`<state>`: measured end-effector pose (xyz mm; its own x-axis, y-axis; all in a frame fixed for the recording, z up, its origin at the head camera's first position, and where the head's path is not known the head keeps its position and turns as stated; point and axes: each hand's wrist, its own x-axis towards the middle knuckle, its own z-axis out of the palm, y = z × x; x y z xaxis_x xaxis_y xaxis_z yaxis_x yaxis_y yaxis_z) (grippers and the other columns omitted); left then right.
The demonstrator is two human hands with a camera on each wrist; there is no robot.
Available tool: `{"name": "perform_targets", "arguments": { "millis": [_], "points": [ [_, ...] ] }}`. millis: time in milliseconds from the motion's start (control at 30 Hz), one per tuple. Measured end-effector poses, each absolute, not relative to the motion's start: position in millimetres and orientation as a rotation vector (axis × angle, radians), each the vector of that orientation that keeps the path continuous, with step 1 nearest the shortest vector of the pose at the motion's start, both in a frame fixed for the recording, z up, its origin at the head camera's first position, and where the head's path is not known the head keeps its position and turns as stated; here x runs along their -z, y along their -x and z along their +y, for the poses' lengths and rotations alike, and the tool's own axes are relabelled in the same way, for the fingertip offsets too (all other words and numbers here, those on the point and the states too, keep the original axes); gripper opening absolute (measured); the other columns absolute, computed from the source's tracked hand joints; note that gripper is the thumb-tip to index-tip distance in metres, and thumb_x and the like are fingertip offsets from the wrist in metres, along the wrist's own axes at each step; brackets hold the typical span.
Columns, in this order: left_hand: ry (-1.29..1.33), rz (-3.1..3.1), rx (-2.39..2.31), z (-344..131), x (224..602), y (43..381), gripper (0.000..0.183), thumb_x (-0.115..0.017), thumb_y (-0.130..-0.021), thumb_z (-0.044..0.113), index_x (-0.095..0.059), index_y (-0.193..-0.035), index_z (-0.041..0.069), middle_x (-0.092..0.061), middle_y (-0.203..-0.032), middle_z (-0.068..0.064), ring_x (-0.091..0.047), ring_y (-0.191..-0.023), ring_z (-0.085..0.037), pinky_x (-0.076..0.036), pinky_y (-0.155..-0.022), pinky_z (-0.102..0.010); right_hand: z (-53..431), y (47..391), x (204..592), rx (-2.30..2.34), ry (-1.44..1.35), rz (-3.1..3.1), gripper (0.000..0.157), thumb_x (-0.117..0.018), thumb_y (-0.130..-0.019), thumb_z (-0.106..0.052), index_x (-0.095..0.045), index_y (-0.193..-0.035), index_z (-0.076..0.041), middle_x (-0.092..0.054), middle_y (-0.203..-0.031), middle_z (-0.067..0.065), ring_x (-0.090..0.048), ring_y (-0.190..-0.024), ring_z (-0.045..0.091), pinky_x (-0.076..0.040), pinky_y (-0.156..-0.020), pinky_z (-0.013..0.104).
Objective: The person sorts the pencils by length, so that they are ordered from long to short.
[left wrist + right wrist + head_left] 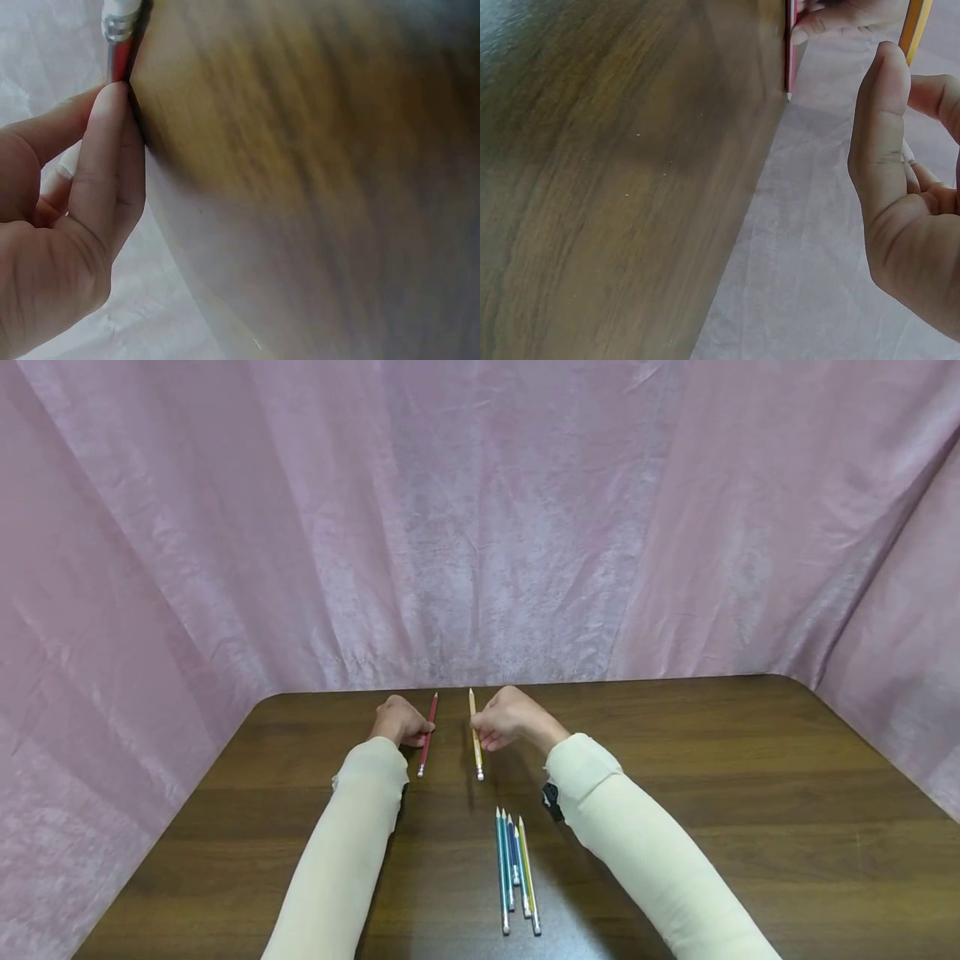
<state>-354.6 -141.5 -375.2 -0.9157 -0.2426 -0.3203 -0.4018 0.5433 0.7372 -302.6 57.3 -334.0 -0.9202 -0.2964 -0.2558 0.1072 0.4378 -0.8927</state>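
Note:
Near the far edge of the table, my left hand [402, 722] pinches a red pencil [428, 735] between thumb and fingers. Its white eraser end points toward me, and the left wrist view shows the metal band and eraser [118, 22] close up. Just to the right, my right hand [512, 718] pinches a yellow pencil [476, 735], also with the sharpened tip away from me. The two pencils stand roughly side by side with a narrow gap between them. In the right wrist view the yellow pencil [915, 30] shows above the thumb [889, 75], with the red one [790, 60] beyond.
Between my forearms lies a loose group of several pencils [504, 877], teal, blue and yellowish, tips pointing away. The brown wooden table [750, 777] stretches to both sides. A pink curtain [480, 527] hangs right behind its far edge.

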Motion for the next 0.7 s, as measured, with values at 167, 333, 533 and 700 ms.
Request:
{"name": "perform_targets", "arguments": {
  "millis": [167,333,533,700],
  "points": [
    [0.542,2.603,-1.305,-138.7,375.4,352.4,0.016,-0.08,-0.085,0.005,-0.071,-0.091,-0.007,-0.062,-0.052,-0.008,-0.061,-0.041,-0.012,-0.058,-0.049,-0.024,56.1,305.1,336.2,1.494,0.153,2.317,0.014,-0.06,-0.089,-0.001,-0.066,-0.077,0.002,-0.064,-0.064,0.008,-0.064,-0.054,0.014,-0.063,-0.064,0.03],
    [0.536,2.589,-1.331,-137.7,375.4,350.2,0.016,-0.079,-0.085,0.004,-0.071,-0.092,-0.008,-0.062,-0.053,-0.008,-0.061,-0.04,-0.012,-0.058,-0.05,-0.024,52.6,306.6,337.9,1.498,0.148,2.313,0.015,-0.061,-0.091,-0.003,-0.066,-0.079,0.003,-0.064,-0.064,0.008,-0.064,-0.054,0.013,-0.063,-0.067,0.032],
    [0.515,2.55,-1.371,-137.7,376.4,348.8,0.014,-0.077,-0.087,0.002,-0.071,-0.094,-0.008,-0.063,-0.06,-0.01,-0.062,-0.044,-0.012,-0.06,-0.053,-0.025,49.1,311.2,339.5,1.498,0.132,2.323,0.017,-0.061,-0.092,-0.004,-0.065,-0.077,0.003,-0.064,-0.065,0.009,-0.064,-0.054,0.014,-0.063,-0.074,0.037],
    [0.519,2.55,-1.381,-139.7,378.1,349.5,0.012,-0.078,-0.086,0.003,-0.072,-0.092,-0.007,-0.063,-0.062,-0.01,-0.062,-0.045,-0.012,-0.06,-0.054,-0.025,45.2,314.6,341.7,1.488,0.129,2.34,0.015,-0.062,-0.092,-0.004,-0.067,-0.08,0.004,-0.065,-0.067,0.009,-0.065,-0.056,0.014,-0.062,-0.077,0.038]
  ]
}}
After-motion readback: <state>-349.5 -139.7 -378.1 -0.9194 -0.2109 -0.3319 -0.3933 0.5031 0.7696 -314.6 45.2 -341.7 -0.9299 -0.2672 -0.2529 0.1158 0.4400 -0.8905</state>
